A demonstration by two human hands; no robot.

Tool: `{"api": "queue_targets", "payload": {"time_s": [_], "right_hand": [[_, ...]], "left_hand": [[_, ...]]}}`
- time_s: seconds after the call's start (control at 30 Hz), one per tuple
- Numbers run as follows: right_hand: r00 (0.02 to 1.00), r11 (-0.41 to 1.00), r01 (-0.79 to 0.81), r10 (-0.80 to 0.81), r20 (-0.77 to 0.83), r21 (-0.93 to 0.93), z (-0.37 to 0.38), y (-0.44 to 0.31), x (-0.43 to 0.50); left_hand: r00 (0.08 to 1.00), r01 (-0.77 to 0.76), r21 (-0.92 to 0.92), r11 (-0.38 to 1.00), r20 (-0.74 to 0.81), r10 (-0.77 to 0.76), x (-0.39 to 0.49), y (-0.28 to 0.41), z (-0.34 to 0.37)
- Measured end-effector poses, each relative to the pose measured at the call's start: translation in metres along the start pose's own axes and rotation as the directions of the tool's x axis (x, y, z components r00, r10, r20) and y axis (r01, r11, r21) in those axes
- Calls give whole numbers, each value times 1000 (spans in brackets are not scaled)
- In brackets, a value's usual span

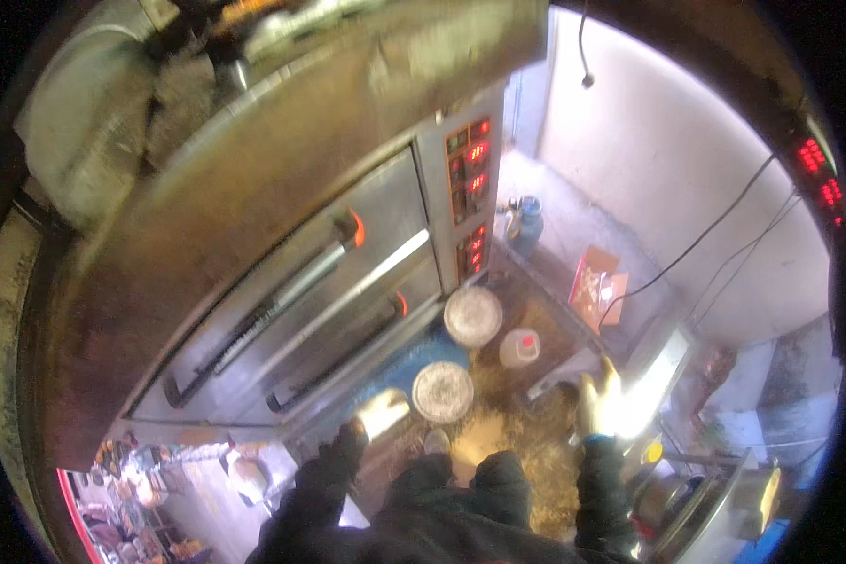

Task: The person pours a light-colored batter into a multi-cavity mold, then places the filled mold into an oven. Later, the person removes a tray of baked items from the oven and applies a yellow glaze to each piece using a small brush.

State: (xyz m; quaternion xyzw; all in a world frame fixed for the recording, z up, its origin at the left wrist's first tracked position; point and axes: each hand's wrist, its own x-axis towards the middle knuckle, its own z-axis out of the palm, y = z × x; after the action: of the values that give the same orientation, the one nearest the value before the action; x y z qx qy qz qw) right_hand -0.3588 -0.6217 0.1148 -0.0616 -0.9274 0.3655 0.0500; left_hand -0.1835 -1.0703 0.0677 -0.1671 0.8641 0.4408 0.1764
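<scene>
In front of me stands a metal deck oven (366, 233) with two doors, one above the other, both closed. Long bar handles with orange-red ends cross the upper door (303, 271) and the lower door (345, 356). My left hand (383, 414), in a pale glove, is low beside the oven's base, near a round, whitish-topped container (443, 392). Blur hides whether its fingers hold anything. Out to the right, my gloved right hand (601, 402) has its fingers apart, with nothing seen in it. Close beside it is a brightly lit pale panel (654, 381).
A second round-topped container (473, 316) and a red-capped plastic jug (520, 350) stand on the stained floor (490, 437). Beyond are a blue gas cylinder (529, 229) and an opened cardboard box (596, 289). A black cable (698, 243) hangs along the wall. Metal pots (666, 490) sit right.
</scene>
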Motion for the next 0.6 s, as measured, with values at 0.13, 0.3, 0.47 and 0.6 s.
{"api": "queue_targets", "payload": {"time_s": [0.13, 0.3, 0.47, 0.6], "right_hand": [[982, 910, 155, -185, 42, 384, 0, -134, 71], [838, 665, 499, -534, -113, 556, -66, -293, 196], [759, 228, 86, -645, 84, 970, -174, -439, 362], [649, 369, 97, -728, 222, 924, -186, -524, 464]], "left_hand": [[995, -100, -245, 964, -10, 101, -40, 108, -55], [880, -468, -594, 654, -379, 286, -81, 274, -186], [661, -745, -579, 332, -707, 252, -89, 434, -309], [481, -876, -366, 313, -644, 595, -88, 461, -371]]}}
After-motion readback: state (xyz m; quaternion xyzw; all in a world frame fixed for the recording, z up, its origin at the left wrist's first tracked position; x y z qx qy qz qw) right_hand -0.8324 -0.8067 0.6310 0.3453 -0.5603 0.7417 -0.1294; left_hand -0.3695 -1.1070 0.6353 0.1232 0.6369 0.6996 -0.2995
